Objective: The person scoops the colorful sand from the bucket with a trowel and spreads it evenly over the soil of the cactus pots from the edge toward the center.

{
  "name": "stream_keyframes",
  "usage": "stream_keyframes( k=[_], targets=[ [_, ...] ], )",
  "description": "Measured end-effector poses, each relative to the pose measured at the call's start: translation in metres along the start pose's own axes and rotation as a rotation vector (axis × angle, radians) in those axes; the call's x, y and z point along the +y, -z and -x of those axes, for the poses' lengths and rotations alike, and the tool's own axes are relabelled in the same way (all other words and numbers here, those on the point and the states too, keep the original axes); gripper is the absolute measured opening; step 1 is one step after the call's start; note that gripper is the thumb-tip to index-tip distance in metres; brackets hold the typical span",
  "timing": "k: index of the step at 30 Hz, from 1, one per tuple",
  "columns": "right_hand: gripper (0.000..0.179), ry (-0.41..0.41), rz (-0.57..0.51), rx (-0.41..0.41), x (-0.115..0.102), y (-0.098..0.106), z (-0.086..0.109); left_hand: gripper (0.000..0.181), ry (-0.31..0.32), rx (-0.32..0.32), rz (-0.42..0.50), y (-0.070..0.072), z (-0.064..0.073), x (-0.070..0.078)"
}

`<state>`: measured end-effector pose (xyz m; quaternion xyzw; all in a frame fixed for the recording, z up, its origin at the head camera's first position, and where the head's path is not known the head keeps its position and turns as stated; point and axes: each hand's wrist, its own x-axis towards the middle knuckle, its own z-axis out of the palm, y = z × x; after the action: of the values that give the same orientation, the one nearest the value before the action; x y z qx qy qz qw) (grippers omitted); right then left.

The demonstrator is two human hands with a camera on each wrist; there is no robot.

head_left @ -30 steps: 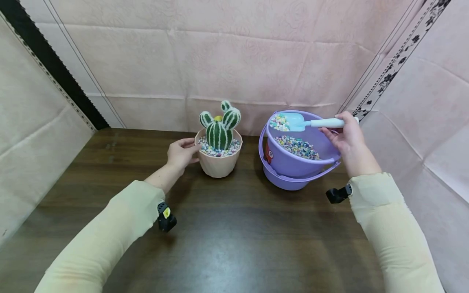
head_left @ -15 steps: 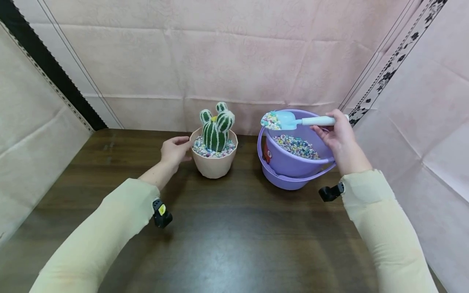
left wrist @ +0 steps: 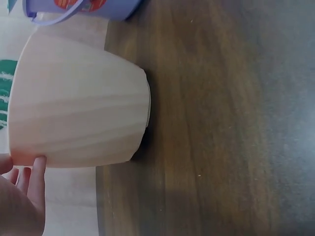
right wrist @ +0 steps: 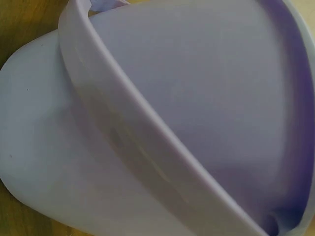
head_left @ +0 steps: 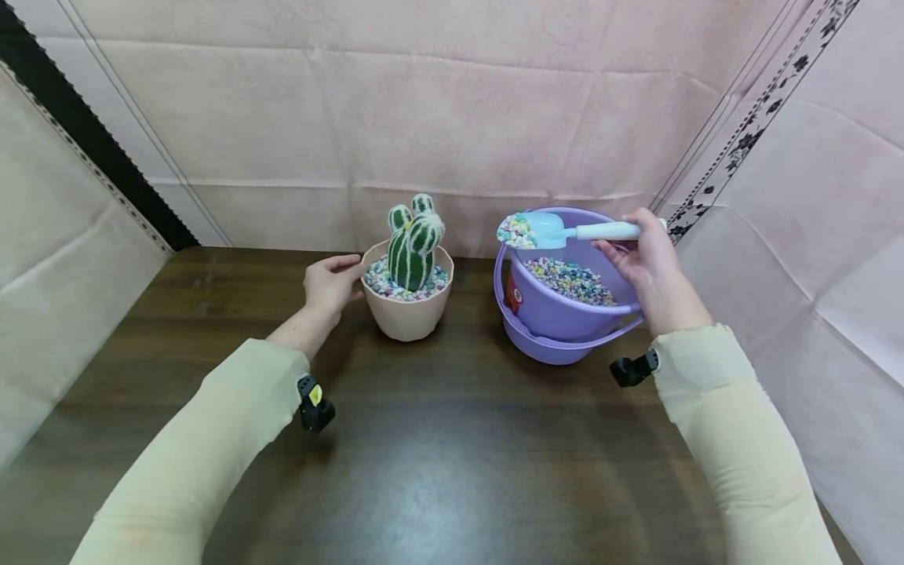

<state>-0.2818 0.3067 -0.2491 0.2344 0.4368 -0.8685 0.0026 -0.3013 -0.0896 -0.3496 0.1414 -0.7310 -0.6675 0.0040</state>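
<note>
My left hand [head_left: 328,286] pinches the left rim of a beige flowerpot [head_left: 408,318]. In the left wrist view its fingertips [left wrist: 39,162] press the pot's outer wall. A fuzzy green cactus [head_left: 408,263] with white stripes stands in the pot, ringed by small coloured pebbles [head_left: 384,284]. My right hand [head_left: 657,267] grips the white handle of a small light-blue shovel [head_left: 547,231]. Its blade carries larger pastel pebbles [head_left: 515,231] and hangs over the left rim of a purple bucket [head_left: 558,304]. The right wrist view shows the bucket's side [right wrist: 44,132], not the hand.
The bucket sits inside a second purple bucket [head_left: 547,350], and holds many small coloured pebbles [head_left: 572,281]. Both stand on the dark wooden table [head_left: 438,439], right of the flowerpot. Pale cloth walls [head_left: 438,118] enclose the table at the back and sides.
The flowerpot has shifted slightly left with my left hand, and the cactus now shows a turned side. The loaded shovel has moved left, from over the bucket's inside to its left rim.
</note>
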Motion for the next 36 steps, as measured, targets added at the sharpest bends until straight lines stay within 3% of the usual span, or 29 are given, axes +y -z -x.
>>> stream_keyframes(
  k=[5, 11, 18, 23, 30, 36],
  targets=[
    [0.012, -0.008, -0.02, -0.001, 0.002, 0.001, -0.012, 0.036, -0.006, 0.022, -0.01, 0.0, 0.005, 0.002],
    [0.01, -0.016, -0.011, 0.009, 0.004, -0.007, -0.003, 0.036, -0.001, 0.008, 0.013, -0.004, 0.02, -0.001],
    [0.009, -0.02, 0.052, -0.017, 0.01, -0.015, 0.005, 0.034, -0.014, 0.002, 0.03, -0.003, 0.013, -0.002],
    [0.009, -0.018, 0.071, -0.036, 0.014, -0.02, 0.007, 0.035, 0.022, 0.034, 0.059, 0.0, 0.007, -0.001],
    [0.008, -0.013, 0.056, -0.032, 0.017, -0.021, 0.005, 0.035, -0.021, 0.06, 0.063, -0.005, 0.016, -0.004],
    [0.006, -0.019, 0.025, -0.055, 0.021, -0.027, 0.003, 0.033, -0.011, 0.065, 0.08, -0.005, 0.021, -0.007]
  ],
)
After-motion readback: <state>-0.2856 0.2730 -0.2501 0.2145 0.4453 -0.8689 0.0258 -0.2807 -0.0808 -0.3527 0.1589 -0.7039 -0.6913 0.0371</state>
